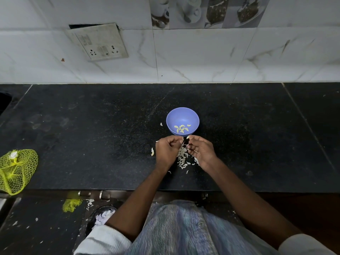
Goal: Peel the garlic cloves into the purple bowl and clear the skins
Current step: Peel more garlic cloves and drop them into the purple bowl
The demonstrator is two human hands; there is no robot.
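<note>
Right hand [201,150] pinches a garlic clove [188,137] beside the purple bowl [182,115]; left hand [166,150] curled close; skins [183,159] litter the black counter [92,135].

Black speckled stone counter [92,126], seams running across it. Behind the counter, a wall of white marbled tiles [202,57]. Loose, tilted socket plate [100,42] on the wall above the counter's left half; printed cup-and-dessert tile [202,11] above its right half. Dark littered floor [36,227] below the counter's front edge. Light dim, even.
</note>
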